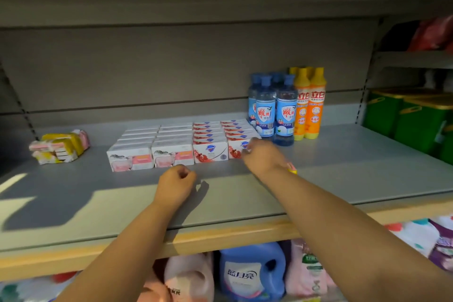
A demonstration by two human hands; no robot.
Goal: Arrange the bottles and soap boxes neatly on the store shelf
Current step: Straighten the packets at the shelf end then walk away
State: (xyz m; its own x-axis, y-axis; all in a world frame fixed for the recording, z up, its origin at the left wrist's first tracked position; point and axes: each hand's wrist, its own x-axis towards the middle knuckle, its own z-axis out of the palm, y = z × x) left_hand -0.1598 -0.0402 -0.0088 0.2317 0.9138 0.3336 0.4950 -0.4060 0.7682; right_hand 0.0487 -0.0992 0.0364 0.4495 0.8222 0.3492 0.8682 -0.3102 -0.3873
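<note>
Grey shelf is carrying bottles grouped at back right and soap boxes in four tidy rows (wrapped packets are waiting heaped far left). Right hand is touching the front red box, grip too blurred to tell; left hand is resting clenched, empty.

Dim, soft-focus, wide-angle bowing, hard shadows

Four columns of soap boxes — two white, two red, number per column unclear. Four blue bottles, four orange bottles — one heap of wrapped soaps.
</note>
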